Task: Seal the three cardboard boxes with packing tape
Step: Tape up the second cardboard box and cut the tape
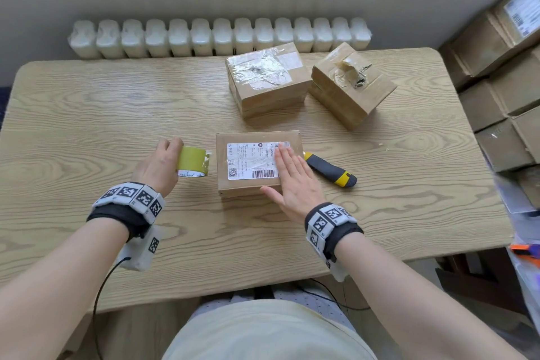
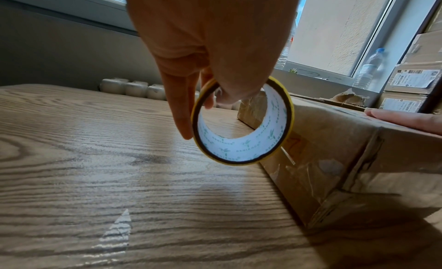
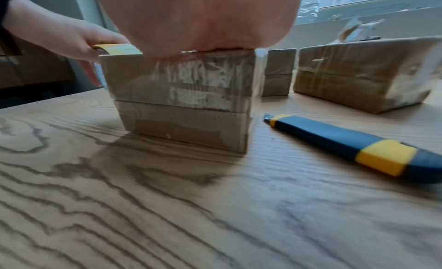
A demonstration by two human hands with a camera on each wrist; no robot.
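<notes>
A small cardboard box (image 1: 248,181) with a white shipping label lies in the middle of the wooden table (image 1: 102,114). My right hand (image 1: 292,175) rests flat on its right half, fingers straight. My left hand (image 1: 159,164) grips a yellow roll of packing tape (image 1: 191,159) just left of the box, held above the table. In the left wrist view the tape roll (image 2: 241,148) hangs from my fingers beside the box (image 2: 334,159). Two more taped boxes stand further back, one (image 1: 267,79) centre and one (image 1: 350,88) to its right.
A yellow and dark utility knife (image 1: 331,169) lies just right of the near box; in the right wrist view the knife (image 3: 347,144) points at the box. Stacked cardboard boxes (image 1: 502,67) stand beyond the table's right edge. A white radiator (image 1: 219,36) runs behind the table.
</notes>
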